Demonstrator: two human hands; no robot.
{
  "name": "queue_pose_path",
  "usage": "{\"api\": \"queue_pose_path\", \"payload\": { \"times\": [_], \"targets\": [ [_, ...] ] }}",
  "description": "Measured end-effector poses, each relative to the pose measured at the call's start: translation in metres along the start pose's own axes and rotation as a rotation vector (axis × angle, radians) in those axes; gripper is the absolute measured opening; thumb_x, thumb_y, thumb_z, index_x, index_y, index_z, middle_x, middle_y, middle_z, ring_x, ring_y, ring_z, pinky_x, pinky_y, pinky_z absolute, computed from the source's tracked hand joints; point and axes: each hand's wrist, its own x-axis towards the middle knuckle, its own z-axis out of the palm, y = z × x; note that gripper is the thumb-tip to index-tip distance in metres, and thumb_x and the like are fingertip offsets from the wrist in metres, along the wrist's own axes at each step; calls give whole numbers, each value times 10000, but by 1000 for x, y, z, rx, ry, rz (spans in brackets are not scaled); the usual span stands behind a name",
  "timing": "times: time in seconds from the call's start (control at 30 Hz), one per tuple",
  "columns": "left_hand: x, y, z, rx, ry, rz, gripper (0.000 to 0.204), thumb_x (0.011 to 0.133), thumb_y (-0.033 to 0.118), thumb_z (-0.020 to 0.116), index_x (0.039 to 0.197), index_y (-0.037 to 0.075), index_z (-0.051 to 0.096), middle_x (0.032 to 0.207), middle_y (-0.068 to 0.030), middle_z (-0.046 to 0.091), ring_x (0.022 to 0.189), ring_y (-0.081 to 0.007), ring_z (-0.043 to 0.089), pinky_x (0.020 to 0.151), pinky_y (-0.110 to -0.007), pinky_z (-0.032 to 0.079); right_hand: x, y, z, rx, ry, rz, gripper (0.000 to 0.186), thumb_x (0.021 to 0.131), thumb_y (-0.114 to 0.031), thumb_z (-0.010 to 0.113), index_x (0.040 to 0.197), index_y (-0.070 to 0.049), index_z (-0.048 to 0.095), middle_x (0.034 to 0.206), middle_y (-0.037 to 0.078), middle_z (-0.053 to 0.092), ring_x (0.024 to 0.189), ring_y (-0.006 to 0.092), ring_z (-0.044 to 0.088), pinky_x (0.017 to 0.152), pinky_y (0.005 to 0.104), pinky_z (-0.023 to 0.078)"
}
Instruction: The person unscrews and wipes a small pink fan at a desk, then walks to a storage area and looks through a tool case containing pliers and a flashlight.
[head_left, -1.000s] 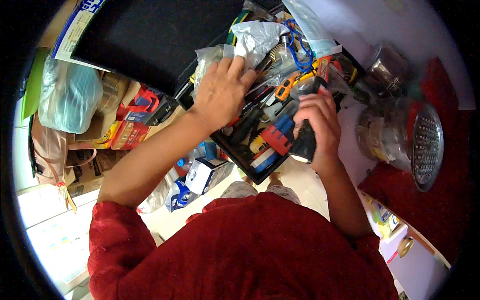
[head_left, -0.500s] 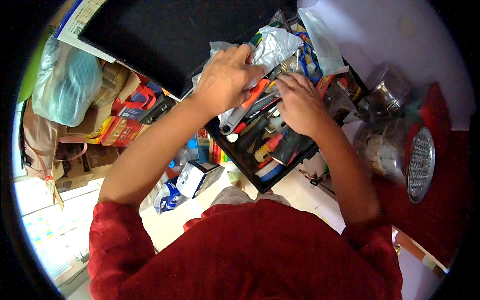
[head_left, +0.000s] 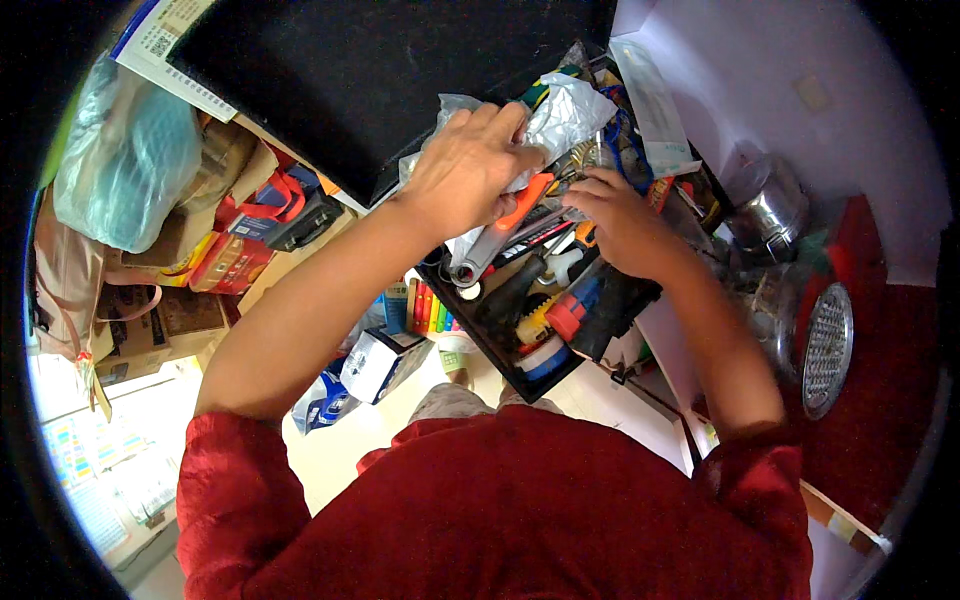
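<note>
Both my hands are in a black drawer point(head_left: 487, 352) crowded with tools. My left hand point(head_left: 470, 165) is closed on crumpled silvery plastic point(head_left: 572, 108), which shows on both sides of the fist. Just under its fingers lies an orange-and-grey tool point(head_left: 525, 200) with a round hole at its end. My right hand point(head_left: 625, 225) reaches over the tools, fingers bent but apart, fingertips beside a coiled brass-coloured piece point(head_left: 580, 158). Below it lie a red-and-blue handle point(head_left: 572, 312), a yellow piece point(head_left: 537, 322), a black flat item point(head_left: 607, 305) and a blue-and-white roll point(head_left: 543, 358).
A large black panel point(head_left: 390, 80) stands beyond the drawer. Blue cables point(head_left: 637, 150) and a clear packet point(head_left: 655, 110) fill its far right. Metal pots point(head_left: 770, 215) and a perforated metal disc point(head_left: 828, 350) sit right. Bags and boxes point(head_left: 235, 262) crowd the left; a white box point(head_left: 375, 365) stands below.
My right hand has shifted slightly down and its fingers have bent more. The black flat item beneath it has moved right. My left hand keeps its grip as the whole view shifts slightly.
</note>
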Motion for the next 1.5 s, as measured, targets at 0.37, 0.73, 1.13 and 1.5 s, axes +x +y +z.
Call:
{"api": "queue_pose_path", "payload": {
  "times": [0.37,0.73,1.13,1.5],
  "targets": [
    [8,-7,-3,-56,-20,34,425,528,98,735,941,128,636,921,-78,473,903,-243,498,784,-355,403,2,4,-18,53,164,283,254,735,19,504,955,-57,605,895,103,578,890,290,553,769,372,451],
    [12,-14,-1,-92,-28,52,391,545,129,735,923,126,637,925,-83,476,924,-249,495,801,-363,394,14,8,21,-278,8,111,193,754,-168,530,874,-40,610,923,89,567,922,290,523,781,421,444],
    [15,-19,2,-58,-36,63,409,533,160,733,930,145,636,950,-87,465,946,-280,491,821,-376,400,37,3,8,-349,-10,410,139,713,-153,565,785,-74,654,780,132,638,698,318,621,655,424,489],
    [18,-20,2,-55,-22,84,404,525,165,737,915,131,639,940,-98,474,930,-286,497,802,-382,410,57,-17,28,-664,65,561,111,737,-120,553,755,-95,660,859,92,618,909,265,543,766,393,409]
  ]
}}
